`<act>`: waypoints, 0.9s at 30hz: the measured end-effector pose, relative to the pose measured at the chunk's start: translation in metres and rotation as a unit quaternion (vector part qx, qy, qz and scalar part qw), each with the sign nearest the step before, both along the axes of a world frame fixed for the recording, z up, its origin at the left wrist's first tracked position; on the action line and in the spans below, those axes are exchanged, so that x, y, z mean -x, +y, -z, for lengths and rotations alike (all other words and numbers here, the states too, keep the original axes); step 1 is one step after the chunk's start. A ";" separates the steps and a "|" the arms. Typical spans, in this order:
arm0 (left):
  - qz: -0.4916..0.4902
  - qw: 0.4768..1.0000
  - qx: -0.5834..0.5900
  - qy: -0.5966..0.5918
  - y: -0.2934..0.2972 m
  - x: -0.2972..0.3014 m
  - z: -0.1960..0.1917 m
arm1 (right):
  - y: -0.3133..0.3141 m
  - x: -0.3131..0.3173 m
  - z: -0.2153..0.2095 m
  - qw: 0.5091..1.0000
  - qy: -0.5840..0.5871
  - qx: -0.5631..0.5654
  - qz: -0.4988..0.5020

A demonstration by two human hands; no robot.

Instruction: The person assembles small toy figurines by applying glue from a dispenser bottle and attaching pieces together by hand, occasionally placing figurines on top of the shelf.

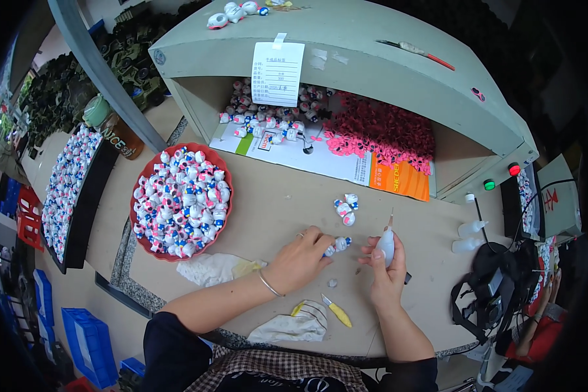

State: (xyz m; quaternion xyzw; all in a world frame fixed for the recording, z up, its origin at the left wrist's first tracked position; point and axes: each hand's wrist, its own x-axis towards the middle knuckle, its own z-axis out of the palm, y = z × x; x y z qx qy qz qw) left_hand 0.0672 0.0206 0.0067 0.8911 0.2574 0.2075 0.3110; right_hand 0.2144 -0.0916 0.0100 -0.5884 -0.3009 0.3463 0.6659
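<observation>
My right hand (389, 271) is closed around a small white squeeze bottle (387, 247), its thin needle tip pointing up and away from me. To its left, the fingers of my left hand (299, 260) are closed on small white-and-blue figurines (340, 244); how many lie under the fingers is hidden. Just beyond both hands sits a little cluster of white figurines (346, 209) with blue and pink parts. On the near side of the table, a yellow-handled knife (337, 311) lies beside a stained white cloth (291, 325).
A red scalloped bowl (226, 219) heaped with figurines stands at left, with another cloth (210, 269) near it. A pale green open-fronted cabinet (196, 108) holds figurines and pink pieces (379, 134). Clear bottles (469, 236) and a black strap (464, 304) are at right.
</observation>
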 end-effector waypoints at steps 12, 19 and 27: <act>-0.067 0.678 0.680 -0.272 -0.023 0.064 -0.004 | -0.014 0.011 -0.017 0.981 0.066 0.010 -0.183; -0.068 0.622 0.708 -0.326 -0.025 0.066 0.004 | -0.002 0.036 -0.020 0.984 -0.011 -0.047 -0.174; -0.094 0.613 0.714 -0.325 -0.025 0.067 0.008 | -0.008 0.034 -0.004 0.964 -0.203 -0.089 -0.145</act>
